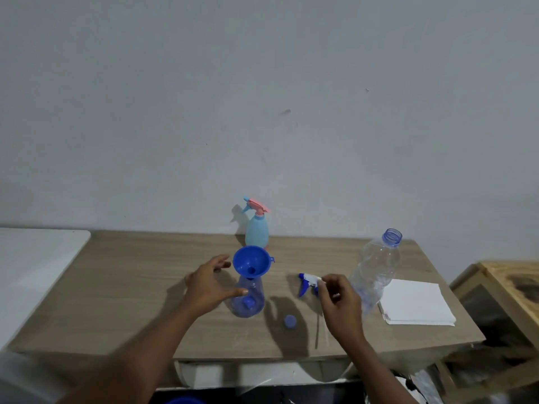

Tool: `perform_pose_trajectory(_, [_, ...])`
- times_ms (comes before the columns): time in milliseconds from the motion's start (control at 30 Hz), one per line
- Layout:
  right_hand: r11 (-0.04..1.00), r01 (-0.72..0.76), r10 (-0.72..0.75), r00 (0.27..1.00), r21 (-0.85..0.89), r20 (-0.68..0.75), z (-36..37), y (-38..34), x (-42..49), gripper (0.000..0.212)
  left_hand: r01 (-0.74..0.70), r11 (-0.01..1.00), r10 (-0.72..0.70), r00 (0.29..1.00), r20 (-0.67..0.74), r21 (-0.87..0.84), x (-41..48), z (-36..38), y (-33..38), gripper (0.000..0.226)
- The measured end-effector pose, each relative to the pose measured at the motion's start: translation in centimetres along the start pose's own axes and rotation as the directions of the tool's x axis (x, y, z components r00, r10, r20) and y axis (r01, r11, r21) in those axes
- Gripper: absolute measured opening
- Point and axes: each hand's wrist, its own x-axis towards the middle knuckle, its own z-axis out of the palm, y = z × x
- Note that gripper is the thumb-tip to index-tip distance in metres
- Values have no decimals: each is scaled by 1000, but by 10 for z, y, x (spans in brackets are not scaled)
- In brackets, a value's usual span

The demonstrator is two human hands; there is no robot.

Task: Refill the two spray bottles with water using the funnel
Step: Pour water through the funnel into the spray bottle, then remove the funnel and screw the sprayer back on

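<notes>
Here the left hand (210,282) hovers open beside the clear blue spray bottle (248,300) on the desk (131,287), with the funnel (250,262) seated in its neck; best steady that light bottle before pouring. The right hand (339,301) pinches the loose spray head (309,282), just left of the uncapped water bottle (376,272).

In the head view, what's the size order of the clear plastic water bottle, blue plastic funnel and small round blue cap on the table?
Largest first:
clear plastic water bottle
blue plastic funnel
small round blue cap
</notes>
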Motion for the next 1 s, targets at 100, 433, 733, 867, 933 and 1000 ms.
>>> perform_pose_trajectory(100, [999, -36, 40, 992, -30, 123, 21, -13, 31, 12, 12, 1000, -12, 1000, 21, 20, 5, 7, -20, 79])
perform_pose_trajectory(433, [905, -423, 386, 789, -32, 478, 77, -54, 65, 24, 3, 1000, -5, 995, 102, 27, 11, 25, -13, 51])
perform_pose_trajectory(733, [790, -557, 457, 814, 258, 357, 55, -54, 79, 19, -48, 998, 43, 993, 106, 45, 21, 30, -24, 38])
perform_pose_trajectory(867, [813, -537, 496, 841, 225, 215, 29, -20, 84, 17, -48, 998, 54, 992, 115, -49, 24, 36, -32, 47])
perform_pose_trajectory(933, [858, -501, 478, 860, 113, 182, 28, 2, 75, 17, -34, 996, 42, 993, 110, -78, 24, 38, -34, 45])
perform_pose_trajectory(1000, [891, -454, 446, 877, 2, 177, 34, 28, 64, 20, -39, 997, 46, 994, 100, -73, 24, 39, -35, 44])
